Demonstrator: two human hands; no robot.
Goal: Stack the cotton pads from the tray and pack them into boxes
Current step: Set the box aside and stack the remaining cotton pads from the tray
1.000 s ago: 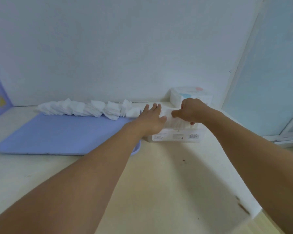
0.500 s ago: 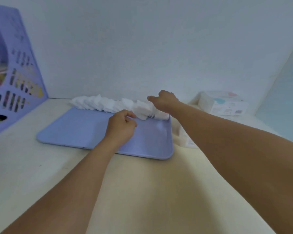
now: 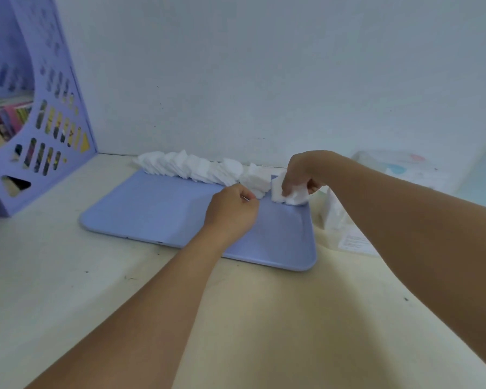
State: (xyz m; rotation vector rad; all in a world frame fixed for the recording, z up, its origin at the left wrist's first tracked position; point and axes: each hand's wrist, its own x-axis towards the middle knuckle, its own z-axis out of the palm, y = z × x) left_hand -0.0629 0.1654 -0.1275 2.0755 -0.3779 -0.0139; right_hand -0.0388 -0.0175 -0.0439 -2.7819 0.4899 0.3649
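Gripping a small stack of cotton pads [image 3: 291,193] in my right hand [image 3: 299,175] over the tray [image 3: 157,214]; just left, my left hand [image 3: 232,211] is curled, fingertips at the pad row [image 3: 191,168]; whether pinching, I cannot tell.

Left hand [image 3: 232,210] grip: fingers curl away from the camera; contents cannot be determined.
Open box [image 3: 341,220]: mostly hidden behind the right forearm; label text is unreadable.
Far box [image 3: 399,171]: blurred; print indistinct.
File rack [image 3: 37,108]: cut off by the left edge.
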